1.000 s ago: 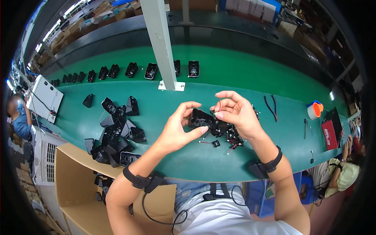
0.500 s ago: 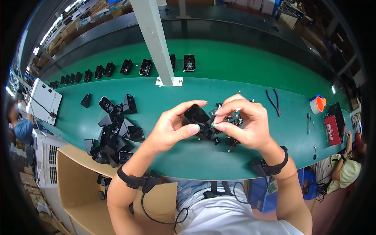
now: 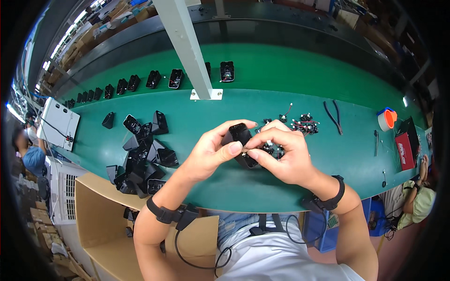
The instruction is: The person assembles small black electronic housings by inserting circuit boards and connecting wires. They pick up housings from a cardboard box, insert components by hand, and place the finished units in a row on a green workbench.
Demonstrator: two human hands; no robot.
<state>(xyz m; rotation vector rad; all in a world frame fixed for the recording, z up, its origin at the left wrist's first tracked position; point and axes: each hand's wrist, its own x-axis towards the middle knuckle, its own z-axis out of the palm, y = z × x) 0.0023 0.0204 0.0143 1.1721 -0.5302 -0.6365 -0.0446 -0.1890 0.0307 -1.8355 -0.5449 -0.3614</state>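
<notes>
My left hand (image 3: 205, 153) is closed around a black plastic housing (image 3: 240, 132), held tilted above the green worktable with its open side showing. The right hand (image 3: 287, 152) has thumb and forefinger pinched together at the housing's lower part, close to my left thumb. What sits in that pinch is too small and covered to name. Behind and beside my right fingers lie small black parts with red wires and white plugs (image 3: 305, 124). To the left is a heap of black housings (image 3: 137, 161), some showing their open sides.
Housings with wires (image 3: 153, 78) stand in a row on the green belt behind a grey post (image 3: 183, 47). On the right are pliers (image 3: 333, 118), a thin tool (image 3: 376, 143), an orange-and-white round container (image 3: 388, 120) and a red box (image 3: 406, 151). A cardboard box (image 3: 101, 234) stands below left.
My right fingers have moved in from the housing's side to its lower part, by my left thumb. The housing stays in my left hand, and more of the wired parts shows.
</notes>
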